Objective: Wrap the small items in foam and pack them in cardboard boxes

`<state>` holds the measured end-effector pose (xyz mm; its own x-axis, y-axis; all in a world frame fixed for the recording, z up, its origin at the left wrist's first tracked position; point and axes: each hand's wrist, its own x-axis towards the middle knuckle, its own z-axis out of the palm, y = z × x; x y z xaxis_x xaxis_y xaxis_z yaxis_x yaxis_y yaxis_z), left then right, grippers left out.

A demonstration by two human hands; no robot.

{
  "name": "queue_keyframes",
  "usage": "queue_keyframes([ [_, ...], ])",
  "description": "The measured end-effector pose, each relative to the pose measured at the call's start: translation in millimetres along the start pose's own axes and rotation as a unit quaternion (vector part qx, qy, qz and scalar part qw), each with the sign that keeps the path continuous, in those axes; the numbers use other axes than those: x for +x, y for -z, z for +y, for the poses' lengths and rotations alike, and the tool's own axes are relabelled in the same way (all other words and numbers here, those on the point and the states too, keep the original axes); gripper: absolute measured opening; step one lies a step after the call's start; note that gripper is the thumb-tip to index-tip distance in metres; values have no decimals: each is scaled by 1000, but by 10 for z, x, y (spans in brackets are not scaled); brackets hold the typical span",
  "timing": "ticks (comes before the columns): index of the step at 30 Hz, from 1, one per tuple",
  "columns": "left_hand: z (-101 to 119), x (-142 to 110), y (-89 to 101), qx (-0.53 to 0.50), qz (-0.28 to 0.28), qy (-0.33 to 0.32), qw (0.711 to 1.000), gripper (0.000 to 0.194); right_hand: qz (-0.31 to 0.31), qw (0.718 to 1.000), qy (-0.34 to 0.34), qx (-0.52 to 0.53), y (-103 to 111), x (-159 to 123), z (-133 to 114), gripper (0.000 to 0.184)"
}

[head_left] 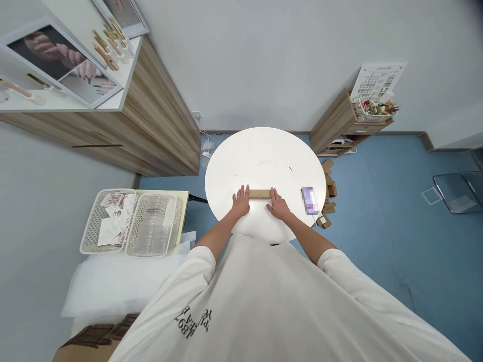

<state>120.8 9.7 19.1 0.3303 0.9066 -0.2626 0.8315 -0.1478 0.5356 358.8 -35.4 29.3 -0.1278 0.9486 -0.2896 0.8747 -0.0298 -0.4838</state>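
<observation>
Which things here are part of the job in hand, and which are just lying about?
In use:
- narrow brown box
- left hand and right hand, at its ends
- round white table, beneath

Apparently lying about:
- blurred purple item
- cardboard pieces on the floor
- white baskets at left; possibly supplies, but untouched

rm: far half tbl (pixel 260 151) | obst: brn box (pixel 260 194) nr ctr, purple item (pixel 310 200) R side

L hand (pixel 240 202) & R hand (pixel 278 204) slightly apart, backs up, fingers (pixel 242 191) fwd, arms (pixel 222 231) extended.
</observation>
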Motion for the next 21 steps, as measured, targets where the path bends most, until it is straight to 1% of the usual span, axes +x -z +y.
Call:
queue_keyframes([
  [1,-20,-1,9,-24,1,9,1000,99,9,1000,-2,21,10,-5,-13,84],
  [3,-66,-5,21,-86,24,42,995,95,39,996,-17,75,27,-15,-46,80],
  [5,-104,5,28,-163,45,87,982,89,67,987,-49,141,41,-16,-85,77],
  [7,-118,36,37,-238,44,114,963,81,80,971,-89,207,57,0,-129,74],
  [10,-94,83,65,-293,28,97,951,71,83,949,-126,277,86,36,-201,70],
  [13,-66,54,90,-300,37,75,950,64,81,942,-135,297,101,33,-268,70],
  [17,-112,-144,37,-327,59,67,941,57,81,942,-126,302,17,-74,-322,72],
  [21,-232,-384,-120,-349,67,60,933,58,65,946,-131,289,-191,-235,-339,71],
])
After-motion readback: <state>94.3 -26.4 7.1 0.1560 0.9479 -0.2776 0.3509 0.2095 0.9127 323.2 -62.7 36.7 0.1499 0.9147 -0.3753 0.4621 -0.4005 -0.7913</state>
